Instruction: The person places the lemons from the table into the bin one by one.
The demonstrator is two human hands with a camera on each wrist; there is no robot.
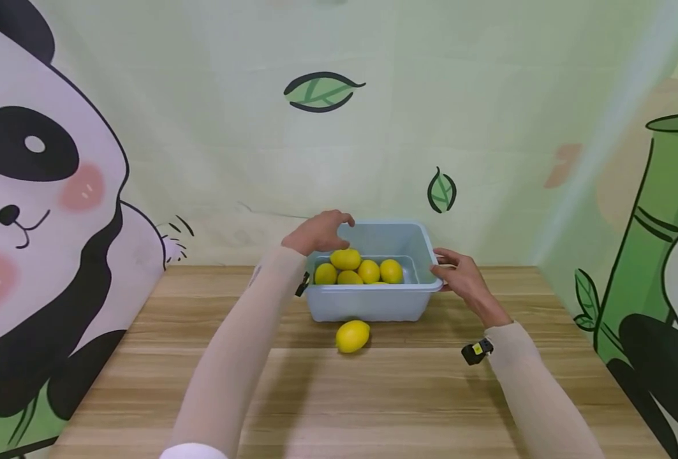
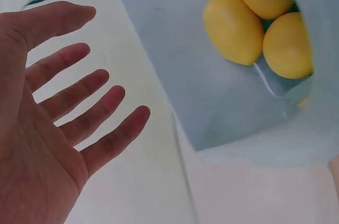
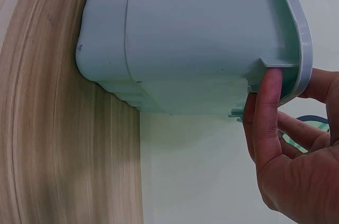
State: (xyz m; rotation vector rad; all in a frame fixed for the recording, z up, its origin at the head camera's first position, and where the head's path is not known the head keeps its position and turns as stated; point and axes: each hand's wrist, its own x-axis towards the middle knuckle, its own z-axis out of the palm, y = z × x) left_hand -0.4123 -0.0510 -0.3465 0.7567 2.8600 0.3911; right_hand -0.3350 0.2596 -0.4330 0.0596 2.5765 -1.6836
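Observation:
A pale blue plastic bin (image 1: 373, 305) stands on the table with several lemons (image 1: 368, 271) lying together in its left and middle part. My right hand (image 1: 464, 278) grips the bin's right rim; in the right wrist view its fingers (image 3: 269, 113) reach up under the lip, with the thumb side over the edge. Above the left rim hovers my left hand (image 1: 318, 233), holding nothing. Its fingers (image 2: 114, 142) are spread and slightly bent in the left wrist view, apart from the bin wall. One lemon (image 1: 353, 336) lies on the table just in front of the bin.
The wood-grain table (image 1: 407, 389) runs back to a wall cloth (image 1: 212, 127) printed with pandas, leaves and bamboo. The bin is close to that cloth at the table's far edge.

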